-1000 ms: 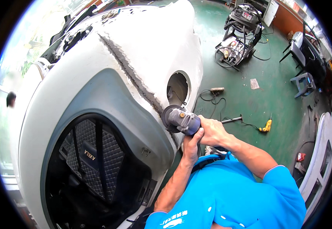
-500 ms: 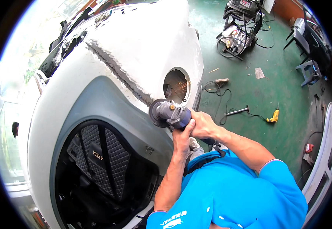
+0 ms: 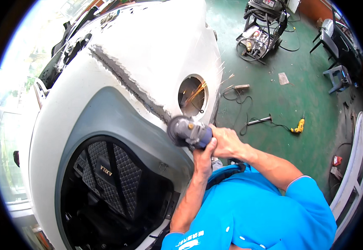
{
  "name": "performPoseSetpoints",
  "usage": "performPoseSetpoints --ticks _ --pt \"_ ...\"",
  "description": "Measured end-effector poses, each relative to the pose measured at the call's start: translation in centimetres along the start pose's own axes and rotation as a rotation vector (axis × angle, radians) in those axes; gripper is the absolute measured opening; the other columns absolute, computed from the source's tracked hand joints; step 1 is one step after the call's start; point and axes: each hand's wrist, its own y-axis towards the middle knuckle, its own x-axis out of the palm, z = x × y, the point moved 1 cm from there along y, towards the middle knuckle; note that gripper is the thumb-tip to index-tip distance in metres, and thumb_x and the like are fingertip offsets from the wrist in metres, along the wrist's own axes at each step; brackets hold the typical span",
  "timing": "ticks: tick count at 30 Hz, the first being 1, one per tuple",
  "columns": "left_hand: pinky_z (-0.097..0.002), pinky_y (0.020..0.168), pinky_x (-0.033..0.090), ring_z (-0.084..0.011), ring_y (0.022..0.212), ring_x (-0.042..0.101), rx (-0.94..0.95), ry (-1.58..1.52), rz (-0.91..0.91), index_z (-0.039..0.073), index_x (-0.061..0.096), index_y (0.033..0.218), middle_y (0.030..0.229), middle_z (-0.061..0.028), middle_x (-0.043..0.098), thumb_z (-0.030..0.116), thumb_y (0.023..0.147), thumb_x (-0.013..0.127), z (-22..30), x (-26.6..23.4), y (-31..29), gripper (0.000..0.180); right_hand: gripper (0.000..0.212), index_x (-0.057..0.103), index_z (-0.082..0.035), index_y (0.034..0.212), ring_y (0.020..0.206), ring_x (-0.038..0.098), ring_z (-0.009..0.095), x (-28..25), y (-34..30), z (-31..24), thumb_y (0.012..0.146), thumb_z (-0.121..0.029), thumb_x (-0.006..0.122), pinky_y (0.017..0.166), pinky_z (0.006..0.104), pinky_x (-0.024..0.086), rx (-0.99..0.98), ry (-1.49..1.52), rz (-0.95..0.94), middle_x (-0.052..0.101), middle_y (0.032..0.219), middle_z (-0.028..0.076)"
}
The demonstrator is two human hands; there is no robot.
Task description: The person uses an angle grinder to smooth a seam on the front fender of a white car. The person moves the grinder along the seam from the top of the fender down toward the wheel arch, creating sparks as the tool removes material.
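An angle grinder (image 3: 194, 131) with a dark blue body and a grey head is gripped by both my hands. My left hand (image 3: 204, 158) is closed around it from below, thumb up along the body. My right hand (image 3: 228, 142) is wrapped round its rear part. The round disc (image 3: 175, 130) meets the lower end of a rough bare-metal seam (image 3: 127, 81), which runs diagonally across the white car body panel (image 3: 156, 50). Just beyond the grinder is a round opening (image 3: 192, 93) in the panel. Orange sparks (image 3: 196, 92) streak across it.
Left of me lies the car's open door frame (image 3: 106, 93), with a quilted black seat back inside. On the green floor are a yellow power drill (image 3: 299, 126), a cord and a metal rod. A wheeled machine (image 3: 262, 33), a stool (image 3: 337, 79) and a loose panel (image 3: 354, 166) stand further right.
Both hands and the grinder have shifted slightly right and toward me, along the seam's lower end. Sparks now show brighter and reach past the panel's right edge.
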Motion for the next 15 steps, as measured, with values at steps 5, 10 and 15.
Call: performPoseSetpoints --ticks 5,10,15 --pt "-0.0373 0.107 0.049 -0.0222 0.123 0.061 0.034 -0.113 -0.098 -0.004 0.049 0.143 0.134 -0.0137 0.061 0.027 0.096 0.073 1.9 -0.4 1.7 0.061 0.043 0.056 -0.001 0.108 0.087 0.067 0.051 -1.8 1.9 -2.5 0.073 -0.021 0.071 0.074 0.0587 0.052 0.009 -0.097 -0.019 0.070 0.089 0.027" --pt "-0.0381 0.108 0.048 -0.0226 0.124 0.060 0.077 -0.185 -0.099 -0.003 0.048 0.144 0.136 -0.0132 0.060 0.027 0.099 0.069 2.1 0.8 0.9 0.059 0.043 0.056 0.000 0.106 0.086 0.068 0.050 -3.0 1.7 -3.8 0.072 -0.020 0.070 0.074 0.0587 0.053 0.042 -0.218 -0.080 0.071 0.089 0.028" --pt "-0.0386 0.108 0.048 -0.0218 0.122 0.061 0.042 -0.276 -0.113 0.002 0.048 0.145 0.133 -0.0116 0.061 0.026 0.100 0.068 3.5 1.2 1.2 0.055 0.040 0.056 0.005 0.102 0.082 0.071 0.048 -4.3 2.6 -5.9 0.071 -0.018 0.066 0.073 0.0567 0.055 0.018 -0.275 -0.104 0.070 0.082 0.028"
